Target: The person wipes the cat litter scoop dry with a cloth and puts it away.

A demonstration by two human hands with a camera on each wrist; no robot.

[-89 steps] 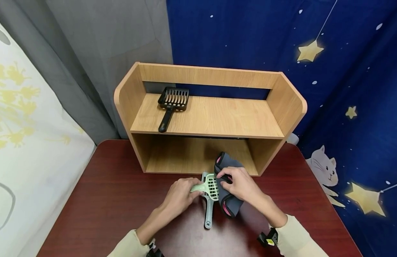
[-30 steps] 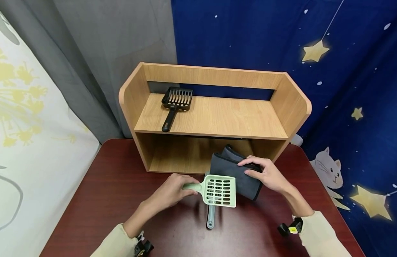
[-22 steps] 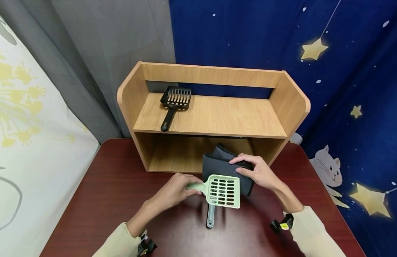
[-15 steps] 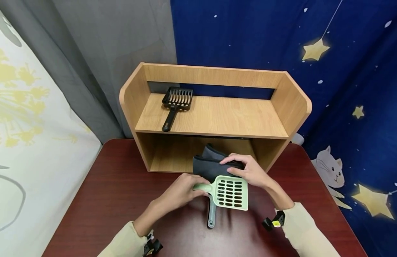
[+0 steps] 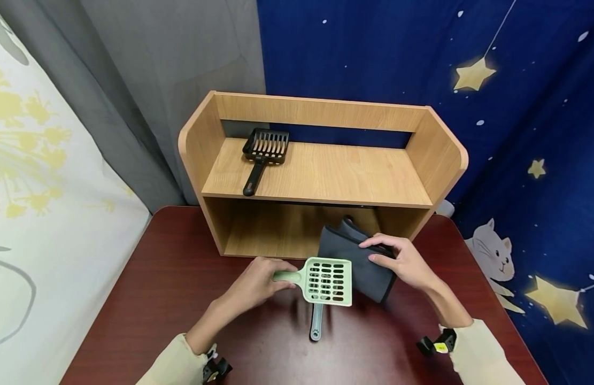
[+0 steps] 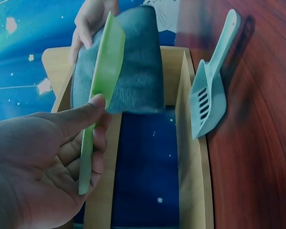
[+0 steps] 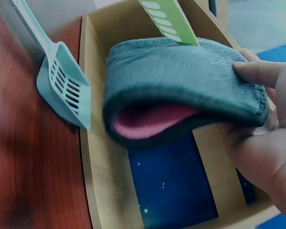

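While the left hand point(image 5: 252, 283) grips the light, stiff green litter scoop point(image 5: 326, 280) by its handle (best hold), the right hand point(image 5: 406, 263) pinches the soft, floppy folded grey cloth point(image 5: 361, 259).

A dark red wooden tabletop point(image 5: 162, 299) is backed by a grey curtain point(image 5: 147, 69), a navy star-patterned cloth point(image 5: 518, 107) with a white cat print point(image 5: 489, 251), and a white cloth with yellow flowers point(image 5: 32, 176) at the left
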